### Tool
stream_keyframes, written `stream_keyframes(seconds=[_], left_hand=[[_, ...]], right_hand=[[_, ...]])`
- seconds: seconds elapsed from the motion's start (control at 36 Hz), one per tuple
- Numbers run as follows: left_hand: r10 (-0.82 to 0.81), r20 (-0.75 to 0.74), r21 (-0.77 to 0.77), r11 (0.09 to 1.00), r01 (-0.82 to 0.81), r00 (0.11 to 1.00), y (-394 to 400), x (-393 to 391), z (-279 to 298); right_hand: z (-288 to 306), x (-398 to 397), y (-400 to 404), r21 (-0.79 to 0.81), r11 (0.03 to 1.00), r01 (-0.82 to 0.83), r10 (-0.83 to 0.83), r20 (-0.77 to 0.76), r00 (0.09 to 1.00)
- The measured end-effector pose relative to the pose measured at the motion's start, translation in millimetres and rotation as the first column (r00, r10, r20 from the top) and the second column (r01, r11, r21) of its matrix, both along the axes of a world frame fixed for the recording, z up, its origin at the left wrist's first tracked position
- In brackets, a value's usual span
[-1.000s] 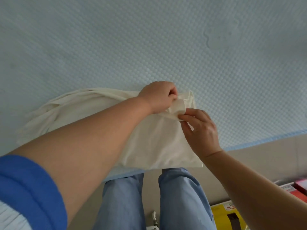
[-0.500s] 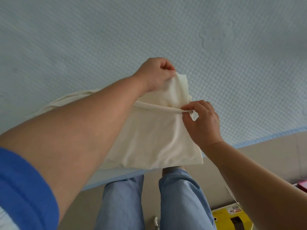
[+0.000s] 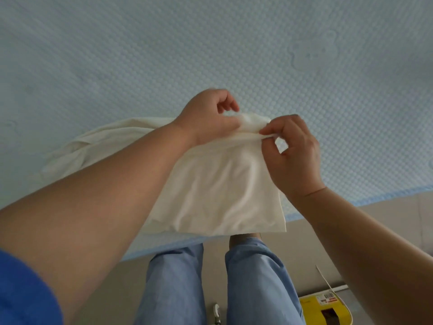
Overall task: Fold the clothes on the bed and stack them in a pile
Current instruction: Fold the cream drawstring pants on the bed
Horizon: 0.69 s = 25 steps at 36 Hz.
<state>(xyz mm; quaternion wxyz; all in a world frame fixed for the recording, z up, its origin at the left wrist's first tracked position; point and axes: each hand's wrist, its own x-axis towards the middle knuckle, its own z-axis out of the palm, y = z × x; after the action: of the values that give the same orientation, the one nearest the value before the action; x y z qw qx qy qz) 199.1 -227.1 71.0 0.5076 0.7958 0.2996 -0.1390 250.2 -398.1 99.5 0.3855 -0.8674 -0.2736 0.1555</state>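
Both my hands are on one cream garment [image 3: 218, 188] at the near edge of the bed [image 3: 210, 55]. Left hand [image 3: 208, 116] pinches the far bunched edge between thumb and forefinger, other fingers curled above it. Right hand [image 3: 293, 156] pinches the same edge just right of the left hand, thumb and fingertips closed on a thin fold. The edge is lifted a little between the two grips; the rest of the cloth slopes down from my hands toward me and lies flat, its near hem overhanging the blue piping of the mattress.

Progress, as I judge it: early in this piece. The panel below my hands looks doubled and fairly square, but left of my left forearm the fabric trails off rumpled and unfolded. No finished pile is in view, and no other clothes; I cannot tell how many remain.

Writing: a yellow box [image 3: 325, 310] sits on the floor below my right forearm, with a white sticker carrying a barcode and a red strip. Too small to read. The garment shows no label or print.
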Motion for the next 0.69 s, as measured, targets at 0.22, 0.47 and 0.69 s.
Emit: stream_keyframes(seconds=[0.22,0.47,0.69], left_hand=[[-0.178,-0.240,-0.103,0.982,0.158,0.954,8,-21,-11],[-0.206,-0.229,0.229,0.939,0.258,0.951,-3,2,-34],[0.148,-0.166,0.145,0.982,-0.124,0.975,18,34,-39]], right_hand=[[0,-11,-6,-0.046,0.993,-0.109,0.108,-0.022,0.994],[-8,-31,-34,-0.133,0.988,-0.082,0.045,-0.265,0.963],[-24,-20,-24,-0.179,0.983,-0.036,-0.052,-0.461,0.886]])
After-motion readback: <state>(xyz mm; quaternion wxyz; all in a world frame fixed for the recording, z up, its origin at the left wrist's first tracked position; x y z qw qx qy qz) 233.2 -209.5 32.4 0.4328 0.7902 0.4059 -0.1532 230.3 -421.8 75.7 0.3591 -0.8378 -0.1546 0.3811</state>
